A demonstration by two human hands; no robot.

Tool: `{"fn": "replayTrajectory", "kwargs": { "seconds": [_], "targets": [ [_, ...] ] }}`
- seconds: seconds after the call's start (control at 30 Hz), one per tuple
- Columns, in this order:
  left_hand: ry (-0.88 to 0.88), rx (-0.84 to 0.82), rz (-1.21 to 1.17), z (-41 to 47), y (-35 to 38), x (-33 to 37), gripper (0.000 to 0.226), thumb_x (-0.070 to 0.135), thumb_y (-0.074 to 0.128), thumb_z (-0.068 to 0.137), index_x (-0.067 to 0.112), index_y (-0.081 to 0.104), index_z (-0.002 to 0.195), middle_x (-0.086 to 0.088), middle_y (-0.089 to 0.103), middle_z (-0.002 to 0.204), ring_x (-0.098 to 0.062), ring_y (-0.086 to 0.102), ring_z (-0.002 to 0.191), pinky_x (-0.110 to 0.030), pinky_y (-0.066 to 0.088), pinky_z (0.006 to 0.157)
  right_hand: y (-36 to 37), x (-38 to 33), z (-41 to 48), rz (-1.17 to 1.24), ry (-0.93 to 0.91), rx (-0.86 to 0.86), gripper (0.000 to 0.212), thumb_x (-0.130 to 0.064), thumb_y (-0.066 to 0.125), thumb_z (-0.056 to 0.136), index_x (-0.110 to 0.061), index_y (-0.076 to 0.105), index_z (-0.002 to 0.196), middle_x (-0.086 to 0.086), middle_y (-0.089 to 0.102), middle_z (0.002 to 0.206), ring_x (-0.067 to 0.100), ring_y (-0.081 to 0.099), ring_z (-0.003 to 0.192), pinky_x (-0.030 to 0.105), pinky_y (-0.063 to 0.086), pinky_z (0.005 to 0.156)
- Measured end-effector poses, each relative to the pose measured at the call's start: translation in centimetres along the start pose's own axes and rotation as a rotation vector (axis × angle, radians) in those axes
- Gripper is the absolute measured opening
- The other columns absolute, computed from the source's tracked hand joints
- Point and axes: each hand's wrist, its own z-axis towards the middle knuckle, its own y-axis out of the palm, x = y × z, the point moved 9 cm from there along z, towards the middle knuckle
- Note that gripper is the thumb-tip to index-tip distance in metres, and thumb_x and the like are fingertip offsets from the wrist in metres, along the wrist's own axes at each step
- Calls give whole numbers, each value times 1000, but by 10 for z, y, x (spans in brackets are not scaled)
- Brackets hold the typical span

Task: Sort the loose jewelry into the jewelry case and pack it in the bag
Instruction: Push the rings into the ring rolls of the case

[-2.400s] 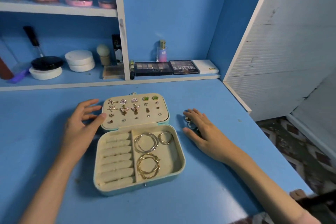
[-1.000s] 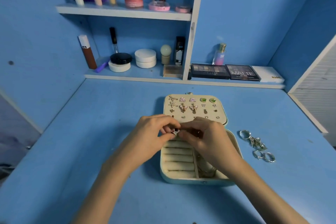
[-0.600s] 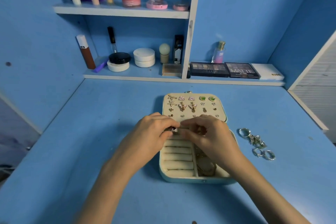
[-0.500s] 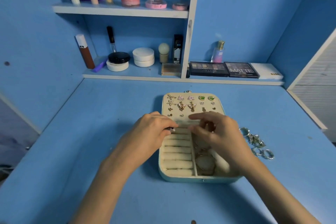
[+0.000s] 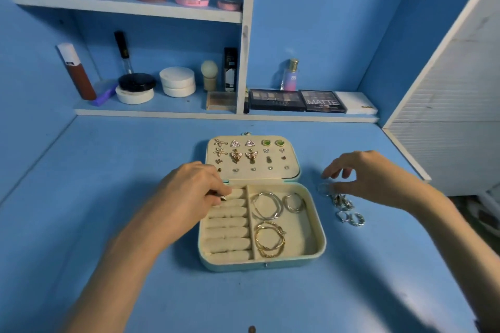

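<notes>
A pale teal jewelry case [image 5: 316, 249] lies open on the blue desk. Its lid [image 5: 251, 159] holds rows of stud earrings. Silver hoops [image 5: 266, 205] and gold hoops [image 5: 270, 243] lie in the right compartment; cream ring rolls [image 5: 227, 227] fill the left. My left hand [image 5: 189, 192] pinches a small ring [image 5: 223, 197] at the top ring rolls. My right hand [image 5: 362, 176] hovers with spread, relaxed fingers over several loose silver rings [image 5: 343, 208] on the desk right of the case. No bag is in view.
Shelves at the back hold cosmetics: jars [image 5: 177, 81], a brush [image 5: 209, 74], eyeshadow palettes [image 5: 297, 100] and a perfume bottle [image 5: 290, 74]. A white panel [image 5: 446, 105] borders the desk on the right. A small brown speck [image 5: 251, 329] lies near the front edge.
My right hand left the case and moved right to above the loose rings. My left hand stays at the ring rolls with the small ring.
</notes>
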Motion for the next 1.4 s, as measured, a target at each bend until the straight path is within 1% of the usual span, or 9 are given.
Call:
{"fn": "replayTrajectory", "kwargs": {
  "seconds": [0.17,0.5,0.63,0.77,0.87,1.0,1.1,1.23,1.4],
  "targets": [
    [-35,-50,29,4,1,-1,22,19,70,87,27,74,107,16,60,96,-7,55,96,-25,43,86,14,-3,-2,-37,14,-81,26,-28,69,82,-25,66,108,-7,62,94,11,54,88,25,47,80],
    [-33,-56,45,3,1,0,20,19,68,89,27,74,105,16,61,98,-6,54,92,-20,41,81,14,-6,-1,61,-9,108,14,-14,70,79,-22,59,83,-4,62,73,20,58,73,38,51,72],
    [-45,-43,31,0,-1,0,20,21,67,89,29,74,106,16,60,97,-7,55,94,-23,43,83,5,-6,-1,202,32,226,22,-6,70,79,-25,61,72,-10,59,62,10,56,57,24,46,57],
    [-58,-36,28,-1,-2,0,21,23,66,90,32,72,107,21,53,92,-6,54,95,-24,43,80,-7,-18,-2,457,34,298,22,5,65,78,-16,68,77,-4,67,61,9,61,48,17,49,53],
    [-59,-35,2,-2,-1,-1,21,21,65,90,30,72,108,20,53,92,-5,53,92,-23,43,82,-5,-42,0,572,-18,222,20,3,67,79,-15,71,84,-7,68,60,10,67,56,17,51,60],
    [-34,-23,-28,-4,-1,1,21,18,65,91,26,73,109,16,56,93,-4,51,91,-18,39,80,12,-83,2,731,-118,40,21,1,69,80,-16,72,92,4,72,68,13,70,60,18,53,68],
    [-10,-23,-2,-4,0,2,22,20,63,91,25,73,110,13,60,99,-3,47,93,-18,35,78,21,-111,6,640,-236,29,21,-9,75,77,-14,73,97,0,70,70,2,62,56,17,52,66],
    [2,-17,71,-5,-2,1,19,24,62,91,29,74,106,12,61,98,-7,39,92,-31,41,86,27,-137,7,440,-400,125,15,-11,75,78,-14,74,92,-21,59,68,-4,56,62,16,49,68],
    [-10,-10,47,-5,-3,-3,18,27,64,89,31,74,104,13,61,96,-7,38,90,-31,40,86,27,-147,6,282,-527,172,12,-4,72,76,-12,74,86,-15,55,71,-10,48,59,10,41,62]
  ]
}}
